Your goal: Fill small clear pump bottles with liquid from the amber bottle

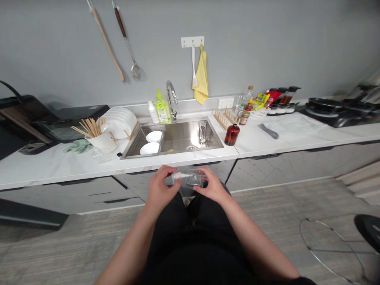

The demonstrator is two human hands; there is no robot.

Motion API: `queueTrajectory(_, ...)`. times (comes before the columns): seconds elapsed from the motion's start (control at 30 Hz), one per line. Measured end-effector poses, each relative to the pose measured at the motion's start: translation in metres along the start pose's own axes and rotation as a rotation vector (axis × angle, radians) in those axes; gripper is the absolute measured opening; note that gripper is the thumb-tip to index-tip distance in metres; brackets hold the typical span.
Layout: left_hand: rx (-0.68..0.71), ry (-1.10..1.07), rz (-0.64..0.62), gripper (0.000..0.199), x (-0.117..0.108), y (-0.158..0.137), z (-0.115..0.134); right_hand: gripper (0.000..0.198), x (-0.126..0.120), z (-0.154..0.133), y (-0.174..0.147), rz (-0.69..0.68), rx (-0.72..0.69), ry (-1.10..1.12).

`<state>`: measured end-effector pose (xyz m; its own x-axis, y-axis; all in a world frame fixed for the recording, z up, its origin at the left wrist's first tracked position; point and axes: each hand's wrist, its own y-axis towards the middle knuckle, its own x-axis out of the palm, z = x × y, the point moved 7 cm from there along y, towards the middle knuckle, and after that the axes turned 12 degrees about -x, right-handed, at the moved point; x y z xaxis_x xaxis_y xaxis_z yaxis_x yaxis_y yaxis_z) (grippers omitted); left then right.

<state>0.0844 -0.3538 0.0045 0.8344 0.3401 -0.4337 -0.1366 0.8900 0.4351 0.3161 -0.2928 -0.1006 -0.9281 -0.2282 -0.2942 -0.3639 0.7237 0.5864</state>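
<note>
Counter [44, 169]: white marbled top; both hands are held just off its front edge, before the sink, above the person's black-clad legs.
Left hand [163, 187]: thumb and fingers pinched on a slim, whitish, translucent plastic piece [179, 175], its narrow end pointing right.
Right hand [211, 185]: fingers and thumb clamped around the sides of a small, clear, square-cornered plastic container [194, 180].
Gap: hands near each other; the slim piece's tip overlaps the container's left side in view; cannot tell whether they touch.
Sink [181, 135]: rectangular stainless steel; two round white bowls [150, 148] at its left end.
Bottle: reddish-brown, glossy, dark-necked bottle [232, 135], upright by the sink's front right corner, near the counter's front edge.
Back edge: yellow-green pump bottle of liquid [163, 111] behind the sink, left of the curved chrome tap [171, 95].
</note>
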Motion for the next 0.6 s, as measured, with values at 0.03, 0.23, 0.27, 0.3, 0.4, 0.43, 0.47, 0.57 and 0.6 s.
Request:
queueTrajectory(0.03,0.008,0.038,-0.025,0.014,0.000,-0.003,0.004,0.073,0.001,-0.003,-0.004,-0.007,-0.005,0.000)
queueTrajectory(0.23,-0.012,0.254,-0.265,0.022,0.023,-0.023,0.007,0.073,0.017,-0.026,-0.021,-0.063,-0.050,-0.031)
queueTrajectory(0.27,-0.017,0.273,-0.291,0.025,0.028,-0.027,0.006,0.073,0.019,-0.029,-0.024,-0.066,-0.051,-0.040)
queueTrajectory(0.3,-0.018,0.277,-0.310,0.028,0.032,-0.030,0.004,0.072,0.020,-0.032,-0.026,-0.064,-0.050,-0.044)
queueTrajectory(0.4,0.017,0.208,-0.346,0.047,0.040,-0.041,0.002,0.068,0.020,-0.035,-0.031,-0.036,-0.032,-0.027)
queueTrajectory(0.43,0.039,0.171,-0.360,0.053,0.041,-0.045,0.002,0.066,0.020,-0.035,-0.033,-0.024,-0.026,-0.017)
queueTrajectory(0.47,0.052,0.138,-0.366,0.058,0.043,-0.048,0.001,0.064,0.019,-0.035,-0.034,-0.017,-0.022,-0.011)
queueTrajectory(0.57,0.012,0.114,-0.307,0.057,0.042,-0.051,-0.005,0.063,0.017,-0.038,-0.038,-0.022,-0.028,-0.014)
queueTrajectory(0.6,-0.010,0.130,-0.267,0.051,0.041,-0.050,-0.008,0.064,0.017,-0.039,-0.039,-0.027,-0.028,-0.013)
